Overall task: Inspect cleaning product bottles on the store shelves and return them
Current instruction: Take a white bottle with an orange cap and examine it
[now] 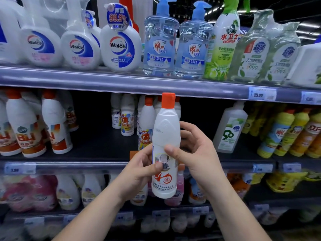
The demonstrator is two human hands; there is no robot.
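The left hand (139,169) has its fingers (157,166) pinching the lower half of a white bottle (165,148), the thumb pressed on the printed label and the other fingers wrapped behind. The right hand (194,153) has its thumb laid on the bottle's waist, while its remaining fingers (186,126) curl loosely behind the upper body, slightly spread; whether they all touch the plastic cannot be told. The bottle stands upright in the air in front of the shelves, its orange cap (168,100) level with the edge of the upper shelf (104,82). Its label shows a red figure forty and small print below.

Behind it, on the middle shelf (86,145), stand more white bottles with orange caps (127,117). To the right stands a cloudy bottle with a green ninety (230,129), then yellow bottles (276,134). On the upper shelf are white pump bottles (119,46), clear pump bottles (160,46) and a green spray bottle (222,46). A price tag reading 25.00 (261,94) sits on the shelf edge.
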